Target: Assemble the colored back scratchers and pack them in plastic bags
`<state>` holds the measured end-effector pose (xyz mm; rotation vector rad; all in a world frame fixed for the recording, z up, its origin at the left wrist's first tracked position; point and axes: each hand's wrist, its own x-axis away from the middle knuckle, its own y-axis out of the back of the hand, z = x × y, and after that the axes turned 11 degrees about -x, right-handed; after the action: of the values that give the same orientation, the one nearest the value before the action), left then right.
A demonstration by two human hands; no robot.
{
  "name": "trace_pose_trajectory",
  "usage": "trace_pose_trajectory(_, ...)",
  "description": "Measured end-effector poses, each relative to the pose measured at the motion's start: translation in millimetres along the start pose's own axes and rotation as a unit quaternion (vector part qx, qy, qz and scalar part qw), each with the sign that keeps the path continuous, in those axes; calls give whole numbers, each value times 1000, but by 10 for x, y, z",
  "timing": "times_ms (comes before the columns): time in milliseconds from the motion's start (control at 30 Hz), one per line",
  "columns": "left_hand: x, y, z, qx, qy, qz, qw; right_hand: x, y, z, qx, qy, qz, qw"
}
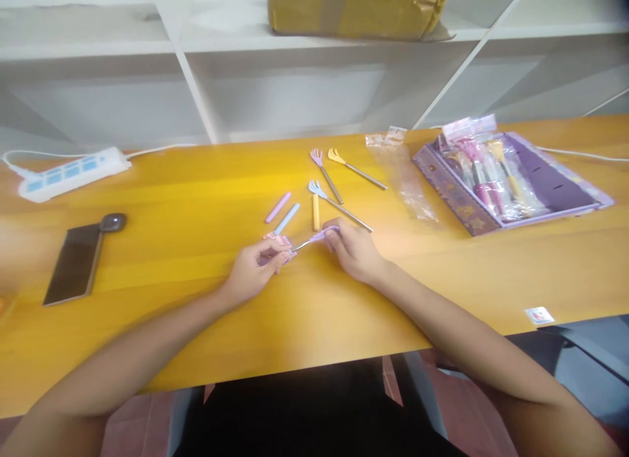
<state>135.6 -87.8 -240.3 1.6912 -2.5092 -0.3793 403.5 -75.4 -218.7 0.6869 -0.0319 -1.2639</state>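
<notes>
At the middle of the desk (pixel 304 326), near side, both hands on one job. Left hand (pixel 263 261): fingers pinching a small pink-purple piece (pixel 286 256), mostly covered by the fingers. Right hand (pixel 354 248): thumb and fingers pinching the lilac end of a thin metal rod (pixel 301 245); rod spans between the hands, its left end at the piece. Just beyond: three claw-head back scratchers, purple (pixel 318 158), yellow (pixel 338 157), blue (pixel 317 189), metal shafts bare. Loose sleeves left of them: lilac (pixel 278 208), blue (pixel 287 219), yellow (pixel 316 212). Far right: clear plastic bag (pixel 407 181), then purple display box (pixel 455 196) with bagged scratchers (pixel 491 175) inside. Left side: power strip (pixel 73 174), dark phone (pixel 73 263) nearer.
</notes>
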Motion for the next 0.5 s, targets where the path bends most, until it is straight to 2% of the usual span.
trace_pose_trajectory(100, -62, 61, -34, 3, 15, 5, 1000, -22, 91, 69, 28, -1, 12, 1000)
trace_pose_trajectory(167, -155, 190, -189, -17, 20, 34, 999, -87, 255, 202, 63, 18, 21, 998)
trace_pose_trajectory(233, -263, 374, -485, -90, 1, 73, 993, -179, 486, 425, 106, 60, 24, 992)
trace_pose_trajectory(300, -345, 552, -887, -229, -47, 92, 968, -267, 731, 709, 155, 104, 9, 982)
trace_pose_trajectory(400, -364, 708, -1488, -427, -100, 68, 896, -355, 976, 1101, 234, 119, 3, 965)
trace_pose_trajectory(500, -277, 743, -1835, -494, -112, 25, 862, -416, 990, 1273, 280, 105, 37, 954)
